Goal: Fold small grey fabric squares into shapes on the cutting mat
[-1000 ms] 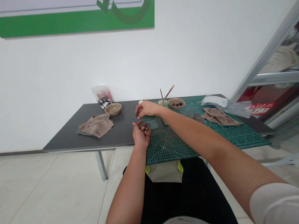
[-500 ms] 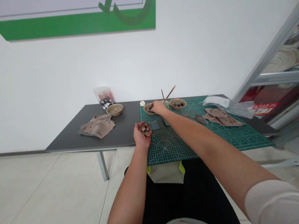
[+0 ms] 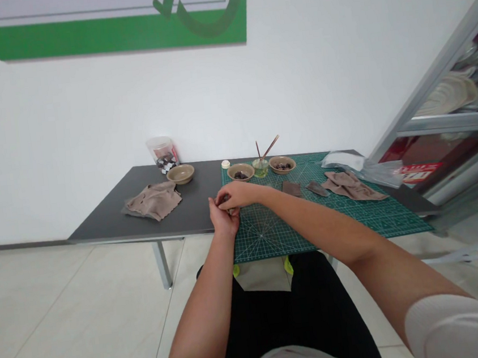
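Observation:
My left hand (image 3: 225, 221) is cupped palm up at the left edge of the green cutting mat (image 3: 277, 237). Small brownish stone-like pieces lie in its palm, now mostly covered. Over that palm is my right hand (image 3: 236, 194), its fingers bent together at the left fingers; whatever they pinch is hidden. Just beyond the hands stands a tan bowl (image 3: 230, 174) with dark small pieces inside. A glass jar (image 3: 261, 169) of yellowish liquid holds two thin sticks. Right of it, a second tan bowl (image 3: 272, 167) contains similar dark pieces.
On the dark table (image 3: 110, 218) at left are a brown cloth (image 3: 155, 202), another tan bowl (image 3: 180, 176) and a clear tub (image 3: 162, 154) of pieces. Flat dark sandpaper-like pieces (image 3: 292, 189), a second cloth (image 3: 353, 186) and a plastic bag (image 3: 386, 172) lie at right.
My right hand has come back from the tan bowl beyond the mat's near part to my left palm. My left hand stays about where it was, its pieces now covered.

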A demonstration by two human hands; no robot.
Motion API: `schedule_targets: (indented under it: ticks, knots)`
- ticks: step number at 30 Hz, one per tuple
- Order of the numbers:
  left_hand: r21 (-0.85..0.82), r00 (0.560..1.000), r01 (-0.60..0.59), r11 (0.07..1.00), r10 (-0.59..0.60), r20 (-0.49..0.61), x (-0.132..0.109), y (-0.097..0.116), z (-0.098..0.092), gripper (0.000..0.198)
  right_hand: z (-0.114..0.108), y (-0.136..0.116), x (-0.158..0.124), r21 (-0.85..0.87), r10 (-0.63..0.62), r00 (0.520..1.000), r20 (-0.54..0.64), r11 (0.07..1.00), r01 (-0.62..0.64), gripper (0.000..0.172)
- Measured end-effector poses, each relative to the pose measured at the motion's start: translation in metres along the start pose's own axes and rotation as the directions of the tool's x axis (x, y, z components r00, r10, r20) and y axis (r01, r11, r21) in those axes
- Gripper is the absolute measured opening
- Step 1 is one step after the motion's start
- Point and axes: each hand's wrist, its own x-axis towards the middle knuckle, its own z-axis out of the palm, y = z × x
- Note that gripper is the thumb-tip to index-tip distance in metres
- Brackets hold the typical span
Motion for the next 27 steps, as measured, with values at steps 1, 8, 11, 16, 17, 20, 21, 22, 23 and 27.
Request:
schedule_targets:
  ticks: [1, 8, 11, 16, 17, 20, 21, 22, 23, 27]
  knots:
    - [-0.011, 1.000, -0.005, 1.000, 0.005, 0.001, 0.001, 0.000, 0.000, 0.039, 0.001, -0.005, -0.002, -0.017, -0.025, 0.999, 0.026, 1.000, 0.025, 0.027]
    - [-0.046, 1.000, 0.006, 0.999, -0.006, -0.001, 0.001, 0.000, 0.000, 0.040, -0.004, -0.014, -0.007, -0.162, -0.112, 0.984, 0.137, 0.978, 0.134, 0.028]
    - [-0.011, 0.999, 0.004, 1.000, -0.003, 0.054, -0.002, 0.000, 0.000, 0.039, -0.009, -0.014, -0.008, -0.172, -0.054, 0.984, 0.168, 0.982, 0.083, 0.025]
    - [0.043, 0.997, 0.011, 0.999, -0.015, 0.080, -0.006, 0.000, 0.002, 0.031, -0.013, -0.016, -0.008, -0.140, 0.074, 0.989, 0.127, 0.989, -0.056, 0.024]
    - [0.053, 0.997, 0.014, 0.999, -0.018, 0.081, -0.007, 0.000, 0.002, 0.031, -0.013, -0.016, -0.008, -0.144, 0.088, 0.989, 0.122, 0.987, -0.070, 0.025]
    - [0.060, 0.998, 0.028, 0.998, -0.031, 0.050, -0.006, 0.000, 0.003, 0.031, -0.012, -0.018, -0.006, -0.173, 0.106, 0.988, 0.112, 0.981, -0.086, 0.035]
    - [0.060, 0.998, 0.034, 0.998, -0.036, 0.041, -0.005, 0.000, 0.003, 0.031, -0.012, -0.019, -0.006, -0.184, 0.115, 0.988, 0.106, 0.978, -0.094, 0.038]
    - [0.058, 0.998, 0.039, 0.998, -0.041, 0.041, -0.005, 0.000, 0.003, 0.032, -0.012, -0.019, -0.005, -0.193, 0.126, 0.987, 0.103, 0.976, -0.104, 0.039]
    - [0.057, 0.998, 0.042, 0.997, -0.045, 0.049, -0.004, 0.001, 0.002, 0.033, -0.011, -0.019, -0.004, -0.198, 0.133, 0.986, 0.102, 0.974, -0.111, 0.040]
    - [0.050, 0.993, 0.070, 0.996, -0.075, 0.094, -0.003, 0.003, 0.000, 0.034, -0.008, -0.014, -0.002, -0.095, 0.114, 0.990, 0.087, 0.990, -0.105, 0.033]
